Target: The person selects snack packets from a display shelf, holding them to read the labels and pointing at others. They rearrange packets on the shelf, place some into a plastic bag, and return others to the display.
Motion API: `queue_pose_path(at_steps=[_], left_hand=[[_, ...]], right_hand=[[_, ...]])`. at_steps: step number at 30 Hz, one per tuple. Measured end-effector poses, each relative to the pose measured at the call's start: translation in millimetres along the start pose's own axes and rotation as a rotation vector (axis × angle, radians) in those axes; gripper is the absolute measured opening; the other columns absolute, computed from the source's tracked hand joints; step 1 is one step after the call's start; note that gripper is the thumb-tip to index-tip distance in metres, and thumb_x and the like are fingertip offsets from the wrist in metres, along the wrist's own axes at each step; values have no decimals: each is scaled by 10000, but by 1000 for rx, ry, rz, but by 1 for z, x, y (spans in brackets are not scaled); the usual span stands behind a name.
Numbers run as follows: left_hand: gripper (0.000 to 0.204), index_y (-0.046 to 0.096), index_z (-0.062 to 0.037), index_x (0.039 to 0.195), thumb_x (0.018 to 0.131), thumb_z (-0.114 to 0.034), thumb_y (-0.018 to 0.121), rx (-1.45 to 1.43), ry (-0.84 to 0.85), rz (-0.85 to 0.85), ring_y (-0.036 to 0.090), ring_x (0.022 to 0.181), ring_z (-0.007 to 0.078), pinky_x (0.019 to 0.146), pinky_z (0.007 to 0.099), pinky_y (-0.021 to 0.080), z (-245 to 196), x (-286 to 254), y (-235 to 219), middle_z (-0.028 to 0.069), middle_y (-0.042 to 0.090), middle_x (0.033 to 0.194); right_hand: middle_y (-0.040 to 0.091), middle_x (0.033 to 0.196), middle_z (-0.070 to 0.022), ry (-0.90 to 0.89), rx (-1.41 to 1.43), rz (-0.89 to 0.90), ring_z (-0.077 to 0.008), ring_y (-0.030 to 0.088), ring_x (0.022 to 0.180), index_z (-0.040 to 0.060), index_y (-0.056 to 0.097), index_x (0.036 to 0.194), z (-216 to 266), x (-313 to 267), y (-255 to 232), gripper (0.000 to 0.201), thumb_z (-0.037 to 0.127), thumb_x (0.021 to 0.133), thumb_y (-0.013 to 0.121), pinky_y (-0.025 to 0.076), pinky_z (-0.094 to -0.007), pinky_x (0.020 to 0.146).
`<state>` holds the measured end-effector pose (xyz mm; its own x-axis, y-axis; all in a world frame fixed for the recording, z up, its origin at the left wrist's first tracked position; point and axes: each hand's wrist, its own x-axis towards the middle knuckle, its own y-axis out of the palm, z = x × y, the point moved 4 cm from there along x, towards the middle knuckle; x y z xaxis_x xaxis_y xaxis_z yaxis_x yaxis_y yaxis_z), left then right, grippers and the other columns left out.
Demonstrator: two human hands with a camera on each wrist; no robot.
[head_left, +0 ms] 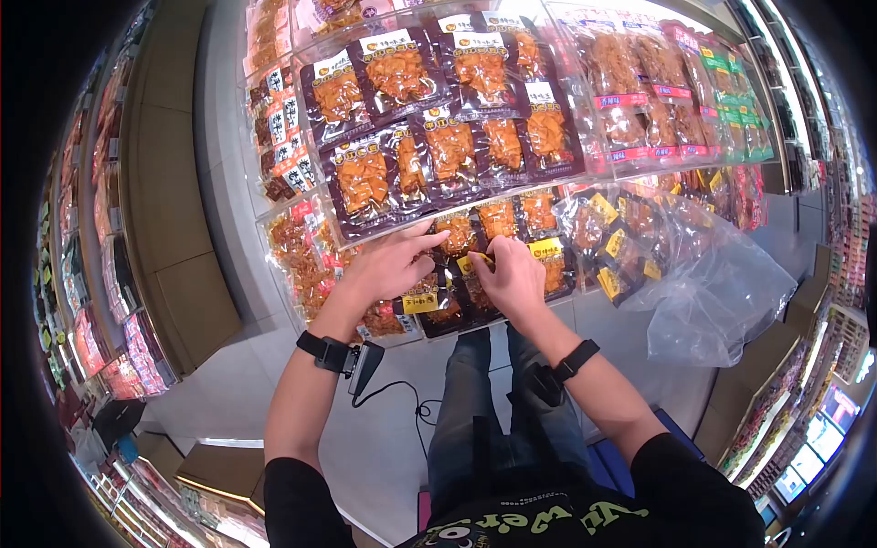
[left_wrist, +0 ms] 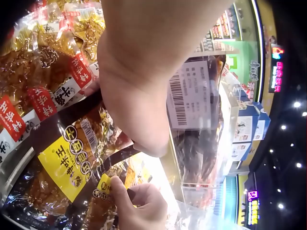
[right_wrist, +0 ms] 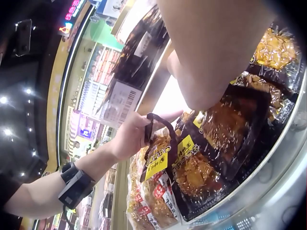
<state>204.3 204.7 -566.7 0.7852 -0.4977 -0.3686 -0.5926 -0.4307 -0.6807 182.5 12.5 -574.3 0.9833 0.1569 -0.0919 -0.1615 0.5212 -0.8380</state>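
Two grips on, left hand [head_left: 388, 269] pinched a snack packet [right_wrist: 157, 165], right hand [head_left: 513, 279] pinched a second packet [left_wrist: 104, 186], tray [head_left: 457, 207] above.

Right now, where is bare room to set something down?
Bare grey floor tiles show between the brown shelf base and the left forearm. Crowded: dark yellow-labelled plastic packets at the left hand and right hand, a crumpled transparent bag farther right.

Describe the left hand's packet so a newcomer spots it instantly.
Start at the clear upper tray of white-labelled packets. Just below its front edge, the left hand grips a dark snack packet. Its neighbours also carry yellow labels, but this one is nearest the red-labelled packets.
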Motion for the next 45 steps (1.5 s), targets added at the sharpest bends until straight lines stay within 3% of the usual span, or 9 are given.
queue_pose_path(at_steps=[4, 6, 12, 14, 20, 30, 35, 40, 45], left_hand=[[521, 512, -165, 1301, 781, -144, 487, 42, -19, 36, 559, 1065, 337, 949, 409, 410, -10, -2, -7, 110, 374, 1434], [525, 520, -166, 1294, 770, -144, 491, 116, 70, -61, 581, 1028, 329, 915, 421, 433, -8, -4, -5, 102, 375, 1434], [601, 521, -172, 1297, 697, -122, 518, -45, 22, -108, 646, 819, 294, 731, 381, 515, -9, -23, -12, 87, 423, 1407], [616, 518, -165, 1298, 683, -119, 527, -74, -8, -99, 646, 759, 282, 689, 361, 519, -17, -36, -19, 82, 434, 1399], [602, 539, -120, 1264, 665, -148, 579, 104, 47, -145, 637, 634, 251, 599, 334, 516, -28, -52, 1, 79, 444, 1391], [623, 537, -56, 1237, 666, -268, 666, 217, 104, -150, 656, 659, 265, 580, 366, 516, -44, -39, 34, 160, 486, 1332], [662, 505, -51, 1271, 680, -294, 677, 243, 39, -125, 654, 652, 268, 586, 362, 511, -47, -35, 36, 165, 494, 1325], [694, 459, -30, 1302, 698, -301, 666, 263, 51, -174, 623, 668, 273, 594, 378, 498, -54, -20, 23, 129, 575, 1056], [750, 395, -23, 1342, 710, -334, 656, 209, 16, -64, 601, 729, 303, 633, 403, 487, -42, 0, 15, 137, 539, 1012]], right_hand=[[549, 735, -90, -91, -112, 20, -261, 556, 693, 73, 512, 758, -2, -2, 1, 298, 287, 757, 719, 407, -379, 610], [550, 751, -80, -112, -135, 42, -247, 554, 714, 78, 512, 748, -3, -1, 1, 305, 284, 737, 735, 398, -365, 629], [535, 1013, -81, -284, 10, -97, -282, 513, 973, 69, 579, 969, -2, -1, -6, 329, 216, 721, 738, 400, -380, 738], [506, 1190, -117, -448, 34, -51, -304, 476, 1130, 62, 577, 1095, 3, -3, -6, 423, 217, 732, 727, 403, -414, 868], [427, 1341, -160, -468, -63, 9, -333, 384, 1264, 56, 588, 1086, 5, -5, -7, 389, 236, 761, 702, 337, -446, 1019], [465, 1272, -161, -398, -4, -43, -353, 394, 1247, 72, 588, 1052, -12, -3, 1, 342, 192, 756, 711, 328, -462, 1026], [513, 1132, -118, -240, 98, -91, -315, 493, 1060, 63, 586, 1048, -15, -6, -8, 378, 198, 728, 736, 392, -428, 875], [524, 976, -92, -178, 18, 45, -286, 496, 937, 75, 586, 1070, -7, -20, -15, 483, 249, 666, 783, 392, -385, 798], [514, 958, -86, -78, 75, 23, -284, 483, 934, 67, 561, 1081, -4, -19, -14, 539, 243, 630, 797, 379, -380, 812]])
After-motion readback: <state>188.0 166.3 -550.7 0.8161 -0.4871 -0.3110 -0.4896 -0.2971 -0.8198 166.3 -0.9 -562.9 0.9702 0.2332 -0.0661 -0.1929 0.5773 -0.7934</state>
